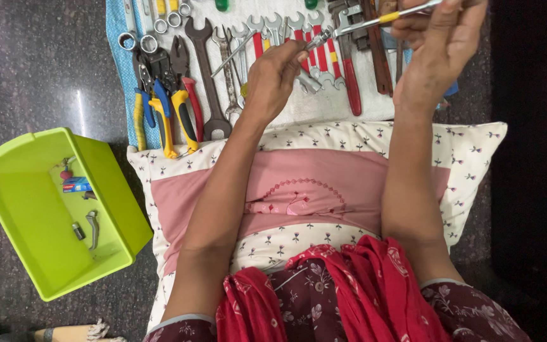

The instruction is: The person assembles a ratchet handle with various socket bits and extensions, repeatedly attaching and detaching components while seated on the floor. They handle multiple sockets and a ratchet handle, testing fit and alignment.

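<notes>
My left hand (275,71) pinches a small metal socket piece (319,39) above the laid-out tools. My right hand (441,38) grips a slim metal driver handle with a yellow band (378,19), its tip pointing left toward the small piece. The two parts nearly meet at the tip. Both forearms rest over a pink and white flowered pillow (324,171).
A cloth (118,25) at the top carries several spanners (207,76), pliers with yellow and blue grips (166,114) and a red-handled wrench (349,69). A lime green plastic bin (7,183) at the left holds small metal bits. The floor is dark polished stone.
</notes>
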